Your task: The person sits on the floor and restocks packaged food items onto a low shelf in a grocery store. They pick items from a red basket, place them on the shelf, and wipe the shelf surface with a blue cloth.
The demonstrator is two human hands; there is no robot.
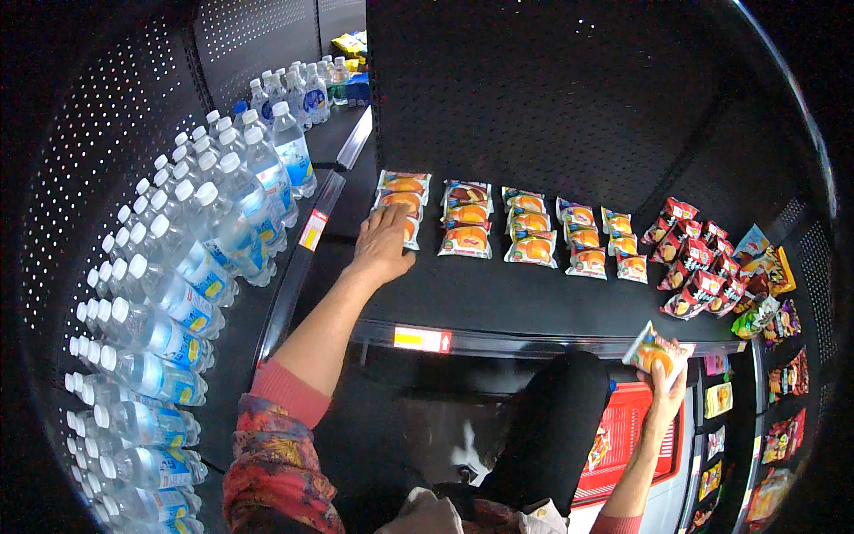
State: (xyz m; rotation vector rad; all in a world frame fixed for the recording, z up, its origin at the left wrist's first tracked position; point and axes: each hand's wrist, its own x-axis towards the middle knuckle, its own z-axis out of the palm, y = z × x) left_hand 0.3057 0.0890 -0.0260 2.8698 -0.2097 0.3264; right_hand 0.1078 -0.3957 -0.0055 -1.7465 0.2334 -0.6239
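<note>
My left hand is laid over the nearest wrapped bun of the leftmost row, fingers across it and thumb by its front edge. The hand hides much of that packet. Behind it, other wrapped buns overlap in the same row. My right hand holds another wrapped bun in front of the shelf's front edge, above a red plastic basket. Several more rows of wrapped buns stand on the black shelf, to the right of my left hand.
Clear plastic bottles with white caps crowd the shelf on the left. Dark red snack bags are stacked at the right. A price label sits on the shelf's front rail. In the basket lies a packet. My bent knee is under the shelf edge.
</note>
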